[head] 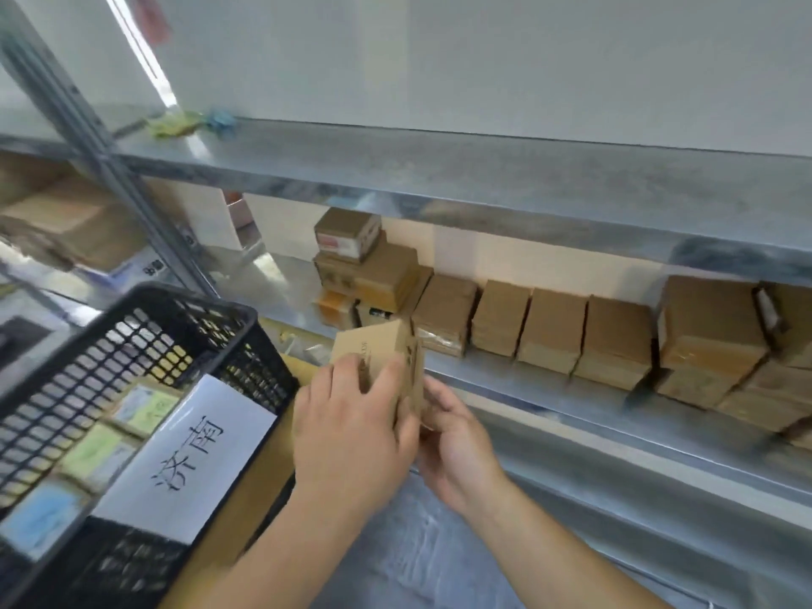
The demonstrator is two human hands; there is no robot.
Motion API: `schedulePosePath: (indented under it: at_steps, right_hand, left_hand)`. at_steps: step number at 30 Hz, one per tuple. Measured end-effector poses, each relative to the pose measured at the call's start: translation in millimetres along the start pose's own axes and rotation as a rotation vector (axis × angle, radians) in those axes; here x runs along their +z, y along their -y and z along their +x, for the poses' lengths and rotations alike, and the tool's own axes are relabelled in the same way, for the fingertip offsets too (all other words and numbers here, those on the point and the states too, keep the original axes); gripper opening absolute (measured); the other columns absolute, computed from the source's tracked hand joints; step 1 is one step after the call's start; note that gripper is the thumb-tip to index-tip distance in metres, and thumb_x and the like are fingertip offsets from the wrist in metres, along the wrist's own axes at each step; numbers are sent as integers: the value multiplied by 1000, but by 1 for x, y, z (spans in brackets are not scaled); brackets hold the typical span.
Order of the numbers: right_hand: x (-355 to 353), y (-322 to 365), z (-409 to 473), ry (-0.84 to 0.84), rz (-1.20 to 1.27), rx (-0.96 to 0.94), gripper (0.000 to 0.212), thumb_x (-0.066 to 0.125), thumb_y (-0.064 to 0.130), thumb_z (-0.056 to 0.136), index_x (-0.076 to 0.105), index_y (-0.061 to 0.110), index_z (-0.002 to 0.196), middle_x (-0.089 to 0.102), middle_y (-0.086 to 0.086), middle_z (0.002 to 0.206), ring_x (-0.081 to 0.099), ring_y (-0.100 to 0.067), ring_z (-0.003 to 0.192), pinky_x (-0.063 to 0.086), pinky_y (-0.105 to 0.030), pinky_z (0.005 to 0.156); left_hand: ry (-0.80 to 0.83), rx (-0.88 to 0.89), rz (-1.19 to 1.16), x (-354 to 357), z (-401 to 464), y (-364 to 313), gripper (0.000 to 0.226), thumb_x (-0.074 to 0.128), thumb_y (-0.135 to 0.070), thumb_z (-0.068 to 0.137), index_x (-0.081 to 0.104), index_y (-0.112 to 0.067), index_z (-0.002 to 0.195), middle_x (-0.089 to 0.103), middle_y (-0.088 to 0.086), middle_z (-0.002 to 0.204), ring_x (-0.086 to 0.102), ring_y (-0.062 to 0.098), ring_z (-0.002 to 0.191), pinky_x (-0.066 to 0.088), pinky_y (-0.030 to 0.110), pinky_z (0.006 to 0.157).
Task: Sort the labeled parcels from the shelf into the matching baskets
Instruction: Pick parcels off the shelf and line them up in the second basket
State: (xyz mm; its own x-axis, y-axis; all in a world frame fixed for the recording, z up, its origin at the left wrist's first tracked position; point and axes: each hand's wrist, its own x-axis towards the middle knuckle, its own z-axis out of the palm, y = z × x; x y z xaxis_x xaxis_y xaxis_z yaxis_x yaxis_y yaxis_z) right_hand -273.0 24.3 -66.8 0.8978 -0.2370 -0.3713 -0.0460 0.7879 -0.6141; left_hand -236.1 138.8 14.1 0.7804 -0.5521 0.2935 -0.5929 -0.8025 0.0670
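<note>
At lower centre, the left hand [351, 437] and right hand [457, 450] curl their fingers round a small box [378, 345]. At left sits a black basket [145, 327] with a paper label [189, 454]. Beyond, brown parcels [553, 331] line the metal shelf [549, 389] before a white wall [483, 59].

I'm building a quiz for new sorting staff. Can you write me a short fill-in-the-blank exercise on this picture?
1. Both hands, left hand and right hand, hold one small ____ box.
2. The basket beside the hands is coloured ____.
3. The white paper sign hangs on the basket's ____.
4. The row of brown parcels stands on a ____ shelf.

Missing words: cardboard; black; rim; metal
</note>
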Motion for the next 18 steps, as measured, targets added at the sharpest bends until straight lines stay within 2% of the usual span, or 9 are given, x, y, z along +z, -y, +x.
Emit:
schedulePosePath:
  at_steps: [4, 5, 7, 10, 14, 18]
  right_hand:
    - [39, -36, -15, 121, 29, 102, 61, 39, -9, 99, 51, 34, 140, 69, -17, 130, 65, -38, 122, 50, -54, 104]
    - [49, -47, -18, 152, 36, 138, 66, 38, -11, 98, 50, 38, 140, 69, -16, 130, 64, -39, 122, 51, -54, 102]
    - [72, -69, -26, 224, 54, 210, 75, 31, -14, 94, 49, 42, 141, 67, -14, 134, 64, -39, 123, 56, -51, 89]
    - [105, -110, -39, 303, 82, 300, 76, 30, -14, 95, 49, 42, 143, 64, -13, 140, 65, -37, 120, 60, -47, 76]
    - [148, -161, -55, 381, 19, 319, 66, 37, -9, 96, 49, 34, 144, 65, -12, 137, 67, -31, 114, 60, -45, 77]
    - [176, -204, -65, 404, -46, 326, 62, 41, -11, 94, 50, 30, 140, 69, -15, 128, 69, -27, 104, 56, -39, 82]
  left_hand:
    - [-61, -26, 18, -16, -35, 35, 35, 52, -37, 88, 59, -27, 121, 58, 15, 115, 52, 35, 97, 45, 44, 76]
    - [-71, -42, 21, -21, -44, 46, 33, 52, -35, 88, 62, -26, 118, 58, 15, 116, 52, 36, 97, 45, 44, 75]
    - [-88, -79, 37, -30, -62, 72, 28, 52, -33, 87, 66, -22, 107, 58, 16, 115, 53, 36, 93, 46, 43, 70]
    - [-104, -123, 76, -46, -94, 114, 24, 52, -33, 85, 69, -20, 98, 60, 16, 116, 54, 36, 94, 45, 42, 69]
    - [-129, -187, 68, -65, -139, 172, 28, 50, -34, 86, 69, -18, 99, 58, 16, 121, 54, 35, 97, 48, 43, 68]
    - [-122, -249, 56, -75, -177, 221, 34, 63, -46, 85, 68, -15, 97, 58, 15, 126, 54, 36, 101, 48, 48, 73]
